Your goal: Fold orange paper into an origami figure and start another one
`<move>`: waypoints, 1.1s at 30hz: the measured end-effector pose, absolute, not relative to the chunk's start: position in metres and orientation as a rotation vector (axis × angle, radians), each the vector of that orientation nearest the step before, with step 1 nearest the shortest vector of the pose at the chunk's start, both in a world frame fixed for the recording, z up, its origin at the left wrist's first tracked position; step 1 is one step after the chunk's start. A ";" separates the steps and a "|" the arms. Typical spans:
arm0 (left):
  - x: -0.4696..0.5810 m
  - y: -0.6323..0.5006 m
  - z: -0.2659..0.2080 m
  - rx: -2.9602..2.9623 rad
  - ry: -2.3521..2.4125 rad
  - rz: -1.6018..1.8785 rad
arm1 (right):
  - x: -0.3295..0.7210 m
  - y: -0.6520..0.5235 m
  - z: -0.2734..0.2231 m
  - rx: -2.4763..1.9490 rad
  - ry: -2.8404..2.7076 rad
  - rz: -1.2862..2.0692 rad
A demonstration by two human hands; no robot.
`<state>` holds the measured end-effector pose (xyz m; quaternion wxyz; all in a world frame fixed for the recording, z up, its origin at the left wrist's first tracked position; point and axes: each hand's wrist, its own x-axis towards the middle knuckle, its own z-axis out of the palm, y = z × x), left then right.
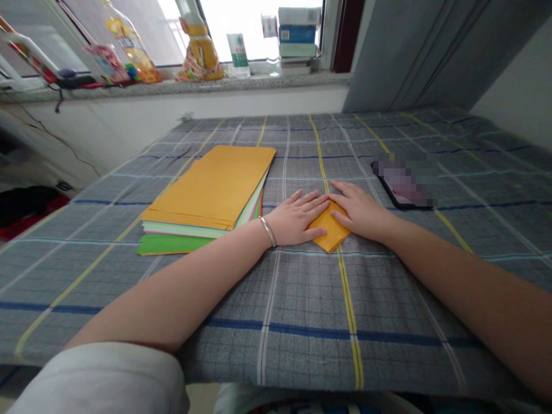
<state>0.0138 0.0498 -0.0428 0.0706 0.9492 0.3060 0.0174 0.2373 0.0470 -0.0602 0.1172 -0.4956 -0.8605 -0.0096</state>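
A folded piece of orange-yellow paper [331, 237] lies flat on the plaid cloth, one corner toward me. My left hand [297, 218], with a silver bangle at its wrist, rests flat over the paper's left side, fingers stretched out. From the other side my right hand [360, 210] presses on the right edge, its fingers extended and its fingertips close to those of the left. Both hands cover the upper part of the paper, so its full shape is hidden. Left of my left hand is a stack of coloured paper [215, 187], orange on top, with pale green and green sheets below.
A phone [405, 183], partly blurred out, lies on the plaid cloth [302, 299] to the right. Beyond the far edge, a windowsill [172, 89] carries a yellow bottle [207, 52], several boxes [297, 34] and snack packets. A grey curtain [401, 52] hangs at the back right.
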 end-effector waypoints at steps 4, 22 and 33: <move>0.010 0.044 -0.040 2.867 0.866 0.042 | 0.239 0.041 -0.053 -1.313 -2.632 0.022; 0.029 0.022 -0.032 2.814 1.037 -0.109 | 0.229 0.026 -0.055 -1.237 -2.664 0.281; 0.024 0.021 -0.032 2.817 1.185 -0.138 | 0.236 0.027 -0.050 -1.492 -2.796 0.230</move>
